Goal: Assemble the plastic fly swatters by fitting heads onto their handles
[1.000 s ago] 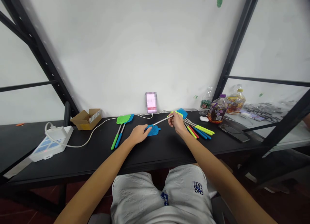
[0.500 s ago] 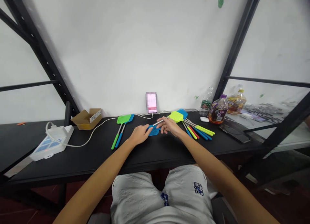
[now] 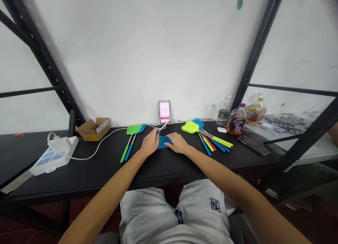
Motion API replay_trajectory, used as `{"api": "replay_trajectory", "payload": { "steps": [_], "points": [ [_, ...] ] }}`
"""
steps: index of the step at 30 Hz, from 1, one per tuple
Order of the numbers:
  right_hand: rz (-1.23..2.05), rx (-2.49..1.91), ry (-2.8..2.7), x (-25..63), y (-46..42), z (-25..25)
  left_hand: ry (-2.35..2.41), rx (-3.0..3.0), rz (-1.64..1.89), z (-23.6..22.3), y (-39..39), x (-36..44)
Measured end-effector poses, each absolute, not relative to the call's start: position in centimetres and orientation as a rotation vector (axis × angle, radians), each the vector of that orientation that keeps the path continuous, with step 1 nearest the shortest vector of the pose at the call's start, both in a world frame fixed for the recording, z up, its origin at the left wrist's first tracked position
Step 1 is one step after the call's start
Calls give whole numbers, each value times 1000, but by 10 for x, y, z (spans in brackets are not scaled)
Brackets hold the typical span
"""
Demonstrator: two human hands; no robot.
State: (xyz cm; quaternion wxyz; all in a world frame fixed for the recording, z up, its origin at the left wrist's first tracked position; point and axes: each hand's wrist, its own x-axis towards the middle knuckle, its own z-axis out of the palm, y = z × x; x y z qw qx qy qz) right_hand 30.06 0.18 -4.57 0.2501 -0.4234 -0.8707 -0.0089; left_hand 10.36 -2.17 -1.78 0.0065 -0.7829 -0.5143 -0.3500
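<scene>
The left hand (image 3: 150, 143) grips a metal stick (image 3: 164, 126) pointing at the desk's (image 3: 102, 171) back edge; the right hand (image 3: 179, 144) holds a blue swatter head (image 3: 163, 142)

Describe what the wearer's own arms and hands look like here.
Both the left hand and right hand are ungloved. The forearms show no sleeves, and no watch or bracelet is visible at either wrist.
</scene>
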Motion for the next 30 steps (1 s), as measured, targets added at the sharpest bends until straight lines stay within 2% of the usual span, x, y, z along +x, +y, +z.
{"api": "replay_trajectory", "payload": {
  "steps": [4,10,15,20,25,30],
  "points": [
    [133,-1208,-2354,303,6,-39,-1603,-2477,-1053,-17,-23,105],
    [663,-1251,-2193,321,14,-29,-1634,-2412,-1064,-19,-18,101],
    [1031,-1119,-1910,342,16,-28,-1577,-2444,-1043,-18,-17,98],
    [1124,-1089,-1481,352,15,-18,-1554,-2489,-1004,-17,-18,97],
    [1035,-849,-1146,354,14,-7,-1581,-2502,-946,-18,-19,97],
    [1113,-681,-971,356,11,-2,-1585,-2538,-888,-20,-19,98]
  ]
}}
